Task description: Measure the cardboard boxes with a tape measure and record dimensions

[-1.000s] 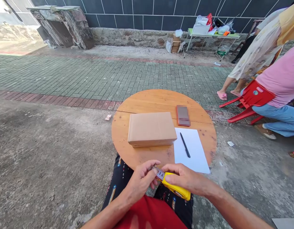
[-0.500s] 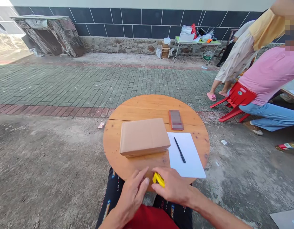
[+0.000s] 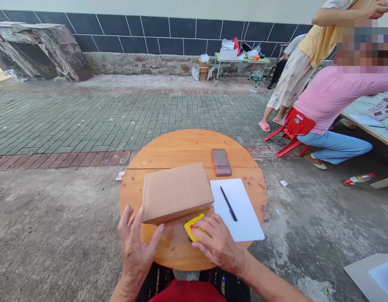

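As a person works at a round wooden table [image 3: 184, 144], the right hand [image 3: 217, 242], at five o'clock, curls its fingers firmly around a yellow tape measure [image 3: 194, 225] toward six o'clock, between a brown cardboard box [image 3: 178, 191] and the near rim; whether the tape measure rests on the wood cannot be told. The left hand [image 3: 135, 243], at eight o'clock, holds nothing, thumb and fingers spread wide just beside the box's near corner, contact unclear. By appearances the handling is at an early point: the box is shut, no drawn-out blade shows, no writing is visible on the white paper [image 3: 244, 207] at four o'clock, and the black pen [image 3: 228, 203] lying on it is not yet taken up. One corner of the paper juts past the rim. Bare wood spans eleven to twelve o'clock, short of a blurred red-edged object [image 3: 221, 162] at one, while the box leaves only a narrow strip at nine. Beyond, at two o'clock, another person [image 3: 326, 96] sits on a red chair [image 3: 299, 121], well apart.
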